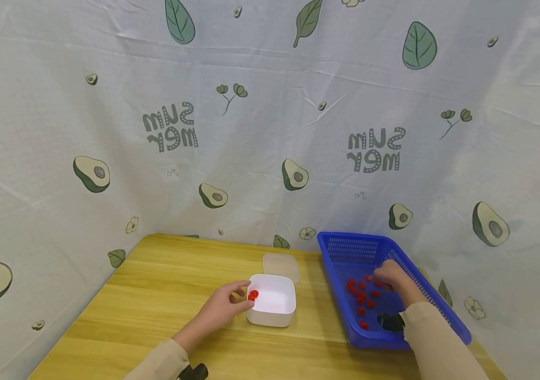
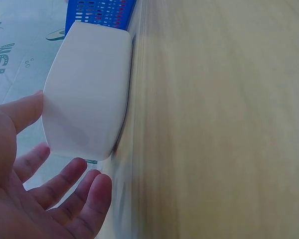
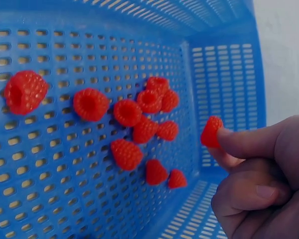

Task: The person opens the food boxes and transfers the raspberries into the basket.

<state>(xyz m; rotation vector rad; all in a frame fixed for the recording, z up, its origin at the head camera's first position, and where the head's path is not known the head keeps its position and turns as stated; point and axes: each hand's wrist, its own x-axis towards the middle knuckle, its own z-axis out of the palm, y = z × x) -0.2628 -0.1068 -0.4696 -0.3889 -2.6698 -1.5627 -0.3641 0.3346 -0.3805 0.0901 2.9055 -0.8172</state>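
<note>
My left hand [image 1: 222,306] is at the left side of a white square box [image 1: 270,319], thumb and fingers spread loosely. In the left wrist view its thumb tip meets the edge of the box [image 2: 87,92], and the other fingers curve around the near corner. A few red raspberries [image 1: 253,294] lie at the box's left inner side. Over a blue plastic basket [image 1: 338,311], my right hand [image 3: 259,184] pinches one raspberry [image 3: 212,131] between thumb and forefinger. Several more raspberries [image 3: 127,112] are scattered over the basket's slotted floor.
A pale translucent lid [image 1: 281,267] lies on the wooden table [image 1: 170,285] behind the box. Across the back and sides hangs a white printed cloth [image 1: 260,132]. Inside the basket, a dark object [image 1: 390,322] shows by the right sleeve.
</note>
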